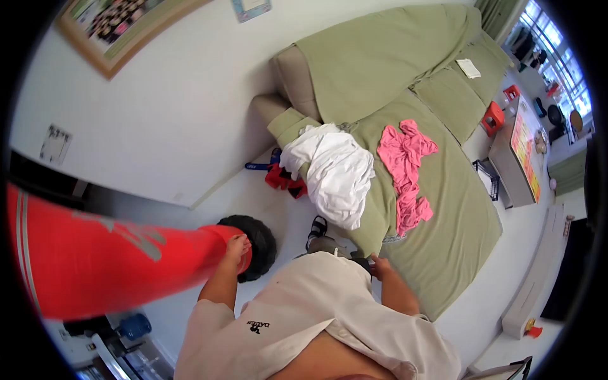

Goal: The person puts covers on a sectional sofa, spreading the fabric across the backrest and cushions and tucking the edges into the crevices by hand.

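Note:
My left hand (237, 247) hangs in front of the lower part of a red punching bag (126, 253), its fingers slightly bent and holding nothing I can see. Whether it touches the bag is unclear. The bag stands on a round black base (263, 247). Down at my right side, my right hand (380, 267) has its fingers apart and nothing visible in it, close to the sofa edge. A crumpled white cloth (335, 171) lies on the green-covered sofa (456, 234) ahead of me. Beside it is a bunched pink garment (405, 171).
Red and blue items (278, 177) lie on the floor between wall and sofa. To the right are a low table (513, 158), red stools (493, 118) and a black rack (486, 180). A blue water bottle (134, 326) stands at lower left. My sandalled foot (316, 229) is on the floor.

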`<state>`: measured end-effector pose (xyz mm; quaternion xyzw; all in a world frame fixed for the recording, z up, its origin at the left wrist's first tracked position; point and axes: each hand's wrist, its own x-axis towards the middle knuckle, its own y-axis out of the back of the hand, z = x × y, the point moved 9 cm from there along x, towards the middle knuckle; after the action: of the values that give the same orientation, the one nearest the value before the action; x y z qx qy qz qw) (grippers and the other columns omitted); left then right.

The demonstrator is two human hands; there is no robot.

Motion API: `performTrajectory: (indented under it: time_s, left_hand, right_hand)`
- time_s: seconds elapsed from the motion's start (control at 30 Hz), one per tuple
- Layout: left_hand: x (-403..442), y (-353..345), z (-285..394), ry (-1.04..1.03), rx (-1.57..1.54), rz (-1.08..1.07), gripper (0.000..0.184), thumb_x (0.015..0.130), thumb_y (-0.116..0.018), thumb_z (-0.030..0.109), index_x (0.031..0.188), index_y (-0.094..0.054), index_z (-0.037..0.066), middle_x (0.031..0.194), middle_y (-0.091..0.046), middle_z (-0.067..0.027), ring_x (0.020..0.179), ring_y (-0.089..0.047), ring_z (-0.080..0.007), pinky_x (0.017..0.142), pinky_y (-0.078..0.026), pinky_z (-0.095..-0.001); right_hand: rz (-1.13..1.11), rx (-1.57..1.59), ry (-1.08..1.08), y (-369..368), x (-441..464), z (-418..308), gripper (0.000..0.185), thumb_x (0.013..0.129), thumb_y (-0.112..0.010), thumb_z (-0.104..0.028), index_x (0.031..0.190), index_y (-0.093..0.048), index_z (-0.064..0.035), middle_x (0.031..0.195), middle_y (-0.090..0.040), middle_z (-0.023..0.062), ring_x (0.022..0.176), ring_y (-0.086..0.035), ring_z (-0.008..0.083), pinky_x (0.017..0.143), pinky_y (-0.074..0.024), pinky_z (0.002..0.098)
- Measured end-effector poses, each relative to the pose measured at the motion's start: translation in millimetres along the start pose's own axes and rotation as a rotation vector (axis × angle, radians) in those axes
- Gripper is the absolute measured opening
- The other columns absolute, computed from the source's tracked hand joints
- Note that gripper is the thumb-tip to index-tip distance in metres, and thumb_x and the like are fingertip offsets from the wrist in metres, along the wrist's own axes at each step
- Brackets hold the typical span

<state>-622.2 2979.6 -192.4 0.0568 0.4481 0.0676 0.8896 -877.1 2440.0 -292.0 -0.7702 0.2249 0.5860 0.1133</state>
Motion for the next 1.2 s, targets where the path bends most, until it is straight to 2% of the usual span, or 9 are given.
performTrajectory:
  time_s: [0.03,0.17,0.33,0.53,0.57,0.67,0.73,1.0,1.2]
  left_hand:
    - [10,-6,16,0.022,0.006,-0.005,0.028,0.083,-0.060,0.030,0.101,-0.053,0.010,0.086,-0.059,-0.0045,0.077,-0.060,-0.0176,0.066,-0.047,-0.0294]
    - [66,-28,94,0.045,0.082,-0.072,0.034,0.082,-0.062,0.031,0.105,-0.050,0.009,0.088,-0.059,-0.0062,0.079,-0.060,-0.0195,0.068,-0.047,-0.0310]
    - [155,-50,185,0.101,0.050,-0.067,0.040,0.080,-0.063,0.035,0.106,-0.049,0.007,0.090,-0.058,-0.0093,0.078,-0.058,-0.0212,0.070,-0.048,-0.0327]
    - [304,-118,296,0.091,0.134,-0.144,0.054,0.074,-0.069,0.044,0.108,-0.049,0.008,0.088,-0.052,-0.0101,0.077,-0.052,-0.0212,0.068,-0.047,-0.0317]
    - [328,-129,311,0.093,0.143,-0.091,0.056,0.073,-0.069,0.046,0.108,-0.049,0.008,0.086,-0.050,-0.0095,0.073,-0.050,-0.0204,0.064,-0.046,-0.0311]
    - [343,-174,358,0.144,0.228,-0.011,0.058,0.072,-0.068,0.050,0.109,-0.049,0.010,0.085,-0.047,-0.0091,0.070,-0.047,-0.0186,0.065,-0.046,-0.0329]
    - [374,-201,363,0.190,0.238,-0.015,0.061,0.072,-0.067,0.053,0.112,-0.048,0.011,0.090,-0.048,-0.0103,0.076,-0.048,-0.0196,0.072,-0.046,-0.0361]
    - [406,-302,381,-0.041,-0.153,-0.441,0.077,0.077,-0.058,0.058,0.134,-0.036,0.011,0.134,-0.041,-0.0074,0.121,-0.040,-0.0302,0.098,-0.034,-0.0493]
    - [425,-290,365,0.037,-0.212,-0.383,0.067,0.083,-0.057,0.049,0.133,-0.036,0.009,0.129,-0.046,-0.0090,0.115,-0.045,-0.0289,0.092,-0.040,-0.0468]
  right_hand:
    - [-0.018,0.073,-0.089,-7,16,1,0.063,0.083,-0.058,-0.044,0.125,-0.038,0.0000,0.112,-0.053,0.0245,0.094,-0.058,0.0343,0.082,-0.0476,0.0449]
    - [-0.283,0.958,-0.405,-69,54,-6,0.068,0.085,-0.055,-0.043,0.134,-0.027,-0.0060,0.125,-0.048,0.0175,0.111,-0.049,0.0366,0.095,-0.0378,0.0534]
    - [0.312,1.106,-0.411,-88,-15,-73,0.077,0.081,-0.059,-0.048,0.138,-0.023,-0.0105,0.141,-0.026,0.0156,0.126,-0.029,0.0402,0.097,-0.0306,0.0585]
    - [0.053,1.658,-0.040,-143,81,-82,0.072,0.083,-0.051,-0.054,0.136,-0.030,-0.0109,0.138,-0.036,0.0098,0.125,-0.035,0.0322,0.103,-0.0233,0.0539]
    - [0.098,1.573,0.084,-143,103,-76,0.068,0.084,-0.047,-0.056,0.134,-0.035,-0.0117,0.135,-0.041,0.0084,0.123,-0.039,0.0313,0.101,-0.0255,0.0556]
    - [0.951,1.795,-0.211,-153,5,-103,0.081,0.069,-0.078,-0.023,0.131,-0.028,-0.0070,0.122,-0.048,0.0168,0.099,-0.055,0.0374,0.082,-0.0474,0.0556]
    - [0.988,1.851,-0.078,-146,14,-108,0.089,0.073,-0.074,-0.016,0.132,-0.007,-0.0093,0.121,-0.044,0.0183,0.098,-0.055,0.0387,0.082,-0.0483,0.0572]
    - [1.230,1.741,0.022,-119,38,-89,0.052,0.077,-0.068,-0.006,0.120,-0.040,0.0019,0.111,-0.055,0.0160,0.090,-0.059,0.0330,0.074,-0.0520,0.0484]
    - [1.209,1.682,0.035,-108,50,-85,0.047,0.077,-0.071,-0.011,0.116,-0.049,0.0014,0.108,-0.058,0.0135,0.089,-0.058,0.0306,0.076,-0.0492,0.0476]
